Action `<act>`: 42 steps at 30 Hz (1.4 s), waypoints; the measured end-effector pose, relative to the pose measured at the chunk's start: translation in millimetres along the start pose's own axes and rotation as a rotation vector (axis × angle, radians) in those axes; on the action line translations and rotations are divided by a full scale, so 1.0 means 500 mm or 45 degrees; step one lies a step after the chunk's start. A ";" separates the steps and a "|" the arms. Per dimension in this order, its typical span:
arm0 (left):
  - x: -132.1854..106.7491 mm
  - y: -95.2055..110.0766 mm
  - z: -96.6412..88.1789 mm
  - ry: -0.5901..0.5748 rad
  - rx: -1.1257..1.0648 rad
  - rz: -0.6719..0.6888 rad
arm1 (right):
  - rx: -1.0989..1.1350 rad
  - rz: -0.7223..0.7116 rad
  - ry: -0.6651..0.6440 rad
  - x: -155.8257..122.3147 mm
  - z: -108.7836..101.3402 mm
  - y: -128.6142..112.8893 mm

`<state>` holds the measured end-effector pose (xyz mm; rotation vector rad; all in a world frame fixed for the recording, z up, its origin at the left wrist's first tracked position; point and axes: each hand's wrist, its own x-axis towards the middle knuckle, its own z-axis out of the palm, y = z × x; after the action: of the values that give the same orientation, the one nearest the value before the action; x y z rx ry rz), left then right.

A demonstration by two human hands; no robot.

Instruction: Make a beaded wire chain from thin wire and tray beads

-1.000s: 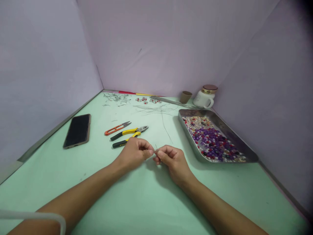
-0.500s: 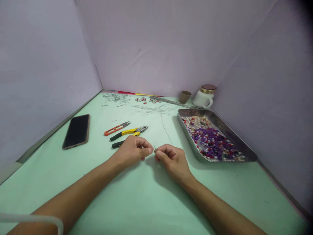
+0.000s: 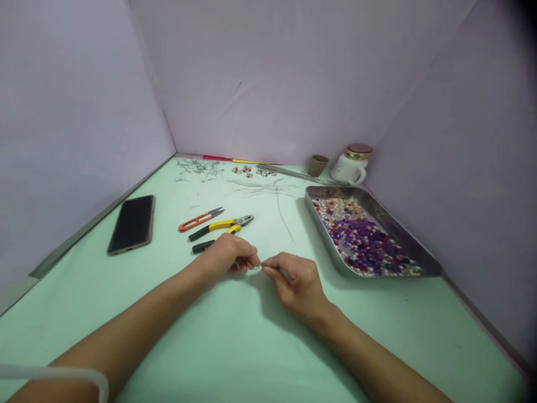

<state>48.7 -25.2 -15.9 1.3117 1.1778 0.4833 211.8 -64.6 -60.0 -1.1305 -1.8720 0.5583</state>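
Over the middle of the green table my two hands meet fingertip to fingertip. My right hand (image 3: 297,282) is closed in a pinch on a short, thin wire (image 3: 259,266), most of which its fingers cover. From the other side, the curled fingers of my left hand (image 3: 234,254) close at the wire's other end; how firmly they grip is hard to see. Just behind my left hand lie yellow-and-black pliers (image 3: 220,225), partly covered by it. Beyond them rest orange thread snips (image 3: 201,219).
A metal tray (image 3: 331,258) of mixed beads stands at right. Loose wires (image 3: 264,187), wire scraps (image 3: 201,168) and small red-and-clear bead pieces (image 3: 242,171) lie at the back, near a brown cup (image 3: 318,166) and lidded white mug (image 3: 349,168). A phone (image 3: 132,224) lies left.
My right hand has turned slightly and its fingertips have dipped a little. My left fingers have curled inward, and the wire end that pointed up now lies between the hands.
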 end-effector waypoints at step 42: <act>0.006 -0.017 -0.008 -0.133 0.300 0.490 | 0.910 0.661 -0.190 0.014 0.003 -0.010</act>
<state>43.8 -23.2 -23.9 1.7609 0.9157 0.5557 206.3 -60.7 -54.1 -1.0772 -1.2851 1.4971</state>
